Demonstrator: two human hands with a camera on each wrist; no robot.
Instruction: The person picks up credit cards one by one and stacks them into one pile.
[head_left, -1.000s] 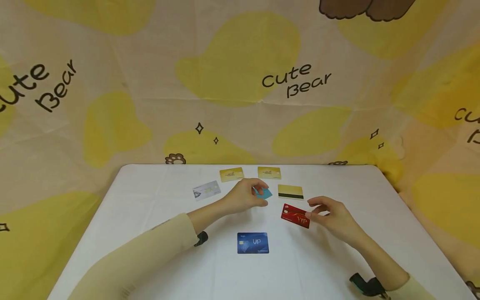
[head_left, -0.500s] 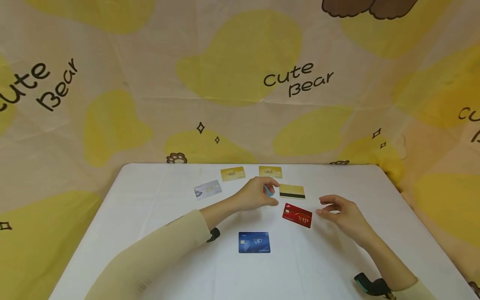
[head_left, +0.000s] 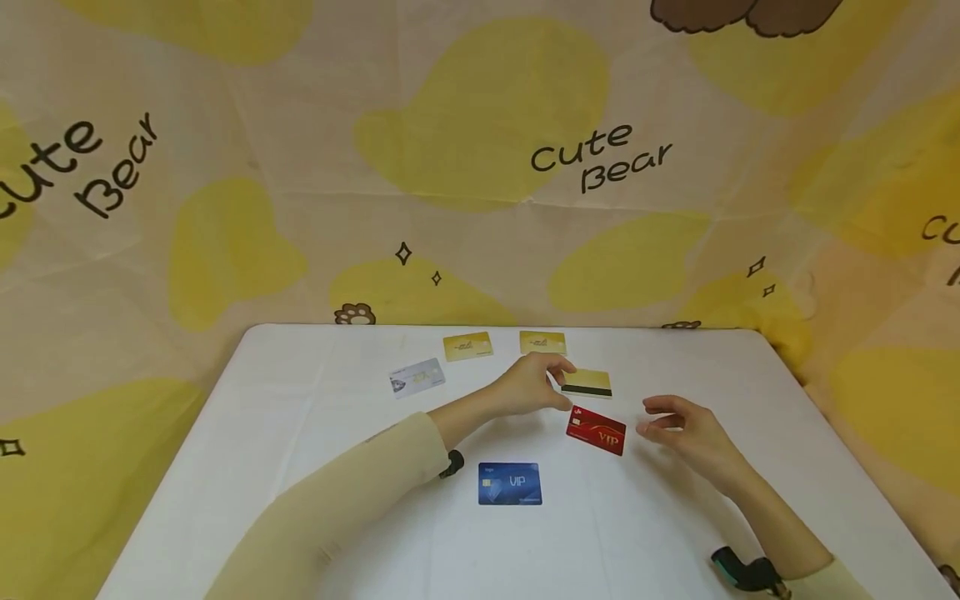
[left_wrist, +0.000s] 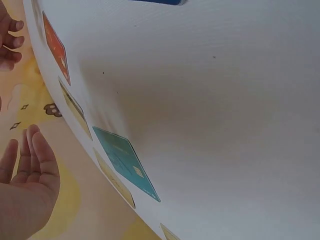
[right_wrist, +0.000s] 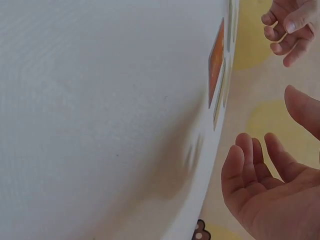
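My left hand (head_left: 531,386) hovers over the table with loosely bent fingers and holds nothing. Its fingertips overlap the left end of a gold card with a black stripe (head_left: 588,385) in the head view. A teal card (left_wrist: 125,159) lies flat on the cloth in the left wrist view; in the head view the left hand hides it. Just below the fingers lies a red VIP card (head_left: 596,431). To its right my right hand (head_left: 693,433) is held in the air, fingers relaxed and nothing in them, as the right wrist view confirms.
Closer to me lies a blue VIP card (head_left: 510,484). Two gold cards, one left (head_left: 468,346) and one right (head_left: 543,342), lie near the back edge, and a silver card (head_left: 417,377) at left. The white table (head_left: 300,400) backs onto a yellow-patterned cloth (head_left: 480,108).
My left hand has moved right from the teal card toward the striped gold card, and the teal card is out of its fingers. My right hand has drawn away rightward from the red card.
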